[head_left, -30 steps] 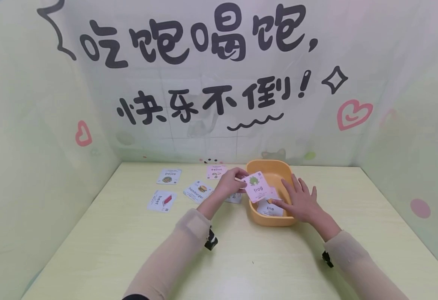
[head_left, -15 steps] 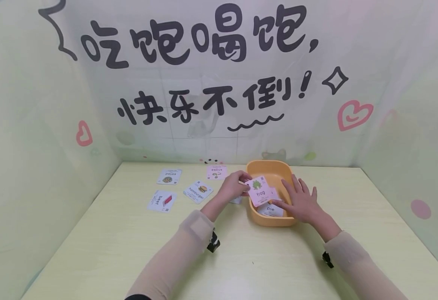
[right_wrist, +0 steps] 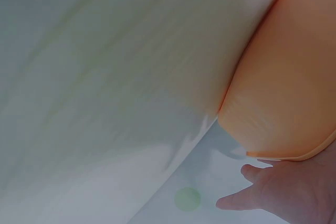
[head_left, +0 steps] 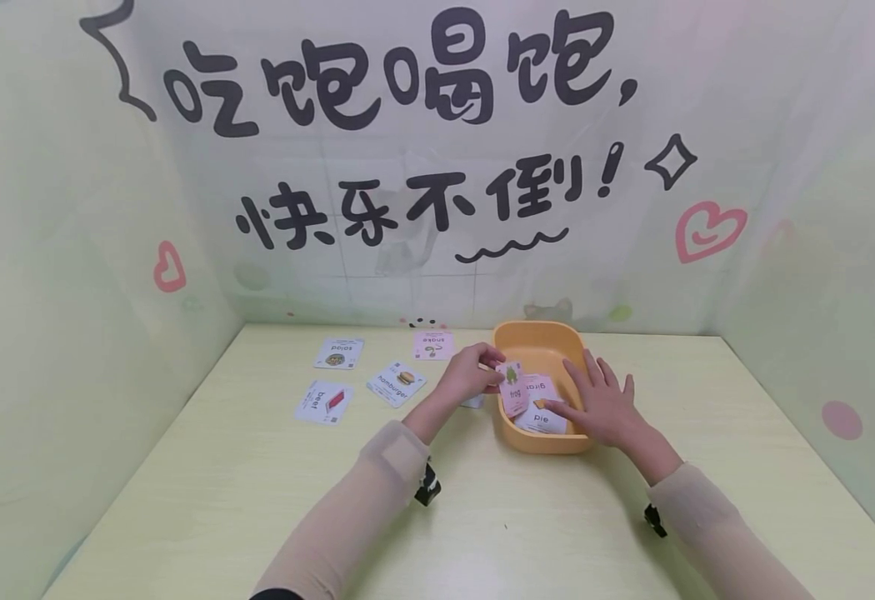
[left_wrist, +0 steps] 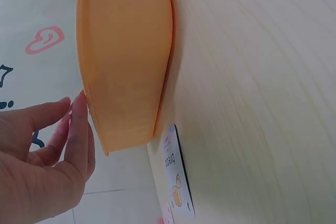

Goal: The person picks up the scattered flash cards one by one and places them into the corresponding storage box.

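My left hand (head_left: 475, 372) is at the left rim of an orange plastic bin (head_left: 546, 445). A pink frog card (head_left: 513, 392) stands tilted inside that rim, close to the fingertips. In the left wrist view, the thumb and fingers of my left hand (left_wrist: 50, 153) are slightly apart, with no card showing between them; the bin wall (left_wrist: 126, 61) hides the frog card there. My right hand (head_left: 606, 400) lies spread over the bin's right rim. Under the frog card lie a pink giraffe card (head_left: 541, 386) and a white pie card (head_left: 542, 419).
Left of the bin lie picture cards: salad (head_left: 339, 352), beef (head_left: 324, 403), hamburger (head_left: 396, 382) and snake (head_left: 433, 344). A bread card (left_wrist: 177, 174) lies beside the bin, mostly hidden behind my left hand in the head view. A printed backdrop (head_left: 407, 292) stands behind the table.
My left hand has moved slightly right. The frog card, earlier pinched face up over the bin, has tipped down inside the left rim, uncovering the giraffe card. My right hand has stayed put.
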`<state>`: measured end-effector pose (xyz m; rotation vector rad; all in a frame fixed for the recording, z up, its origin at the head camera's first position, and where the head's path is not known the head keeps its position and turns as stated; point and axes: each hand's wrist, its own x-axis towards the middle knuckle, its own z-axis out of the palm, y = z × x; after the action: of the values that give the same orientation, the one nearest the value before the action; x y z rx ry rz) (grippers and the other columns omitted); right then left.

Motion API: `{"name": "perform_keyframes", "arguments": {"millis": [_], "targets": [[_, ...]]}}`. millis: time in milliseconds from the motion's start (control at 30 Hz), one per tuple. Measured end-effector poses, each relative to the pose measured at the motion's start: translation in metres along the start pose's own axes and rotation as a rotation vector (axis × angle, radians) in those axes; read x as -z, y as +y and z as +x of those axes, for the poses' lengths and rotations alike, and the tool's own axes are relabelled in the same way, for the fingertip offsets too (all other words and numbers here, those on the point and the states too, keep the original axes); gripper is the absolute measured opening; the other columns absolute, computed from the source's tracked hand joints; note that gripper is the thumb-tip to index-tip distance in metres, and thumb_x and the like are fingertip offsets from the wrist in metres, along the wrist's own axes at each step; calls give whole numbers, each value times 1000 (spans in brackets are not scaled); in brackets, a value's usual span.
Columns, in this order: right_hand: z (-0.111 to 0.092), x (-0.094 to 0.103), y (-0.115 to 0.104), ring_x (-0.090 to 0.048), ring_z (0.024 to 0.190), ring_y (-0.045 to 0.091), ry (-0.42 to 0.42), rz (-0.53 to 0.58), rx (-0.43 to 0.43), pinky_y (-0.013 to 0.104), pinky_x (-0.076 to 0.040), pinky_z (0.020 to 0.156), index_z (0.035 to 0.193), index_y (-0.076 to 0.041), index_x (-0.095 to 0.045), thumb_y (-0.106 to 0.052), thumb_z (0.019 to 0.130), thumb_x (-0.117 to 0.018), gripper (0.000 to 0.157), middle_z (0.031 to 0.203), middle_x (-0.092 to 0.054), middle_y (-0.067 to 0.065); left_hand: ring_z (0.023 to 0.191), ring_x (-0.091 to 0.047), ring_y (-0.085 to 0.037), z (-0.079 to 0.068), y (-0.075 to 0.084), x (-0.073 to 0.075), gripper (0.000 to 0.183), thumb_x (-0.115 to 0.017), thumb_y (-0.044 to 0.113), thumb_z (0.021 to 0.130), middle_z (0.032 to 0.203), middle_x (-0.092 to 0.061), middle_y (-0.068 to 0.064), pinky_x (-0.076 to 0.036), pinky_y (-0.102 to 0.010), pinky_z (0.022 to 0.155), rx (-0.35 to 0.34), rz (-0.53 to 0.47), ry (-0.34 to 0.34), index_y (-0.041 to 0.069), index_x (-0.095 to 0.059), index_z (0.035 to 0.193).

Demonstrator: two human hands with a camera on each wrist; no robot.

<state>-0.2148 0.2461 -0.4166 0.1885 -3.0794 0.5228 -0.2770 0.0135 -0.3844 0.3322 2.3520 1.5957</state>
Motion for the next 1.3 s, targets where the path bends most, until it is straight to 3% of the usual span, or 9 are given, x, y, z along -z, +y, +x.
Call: {"name": "perform_keyframes", "arguments": {"millis": [867, 1300], "targets": [[-1, 0, -1, -6, 148, 56, -2, 6, -2, 83, 3, 110, 157, -7, -24, -67, 91, -51, 94, 165, -4, 28, 84, -68, -21, -2, -4, 5, 32, -69, -5, 87, 112, -65, -15, -63, -26, 72, -9, -21, -13, 0, -63, 118], [-2, -2, 1, -8, 148, 54, 21, -7, 10, 83, 1, 110, 157, -6, -24, -64, 92, -52, 91, 165, -5, 28, 77, -63, -15, -1, -8, 3, 36, -66, -8, 87, 106, -66, -15, -62, -24, 70, -16, -4, -21, -5, -61, 122]]}}
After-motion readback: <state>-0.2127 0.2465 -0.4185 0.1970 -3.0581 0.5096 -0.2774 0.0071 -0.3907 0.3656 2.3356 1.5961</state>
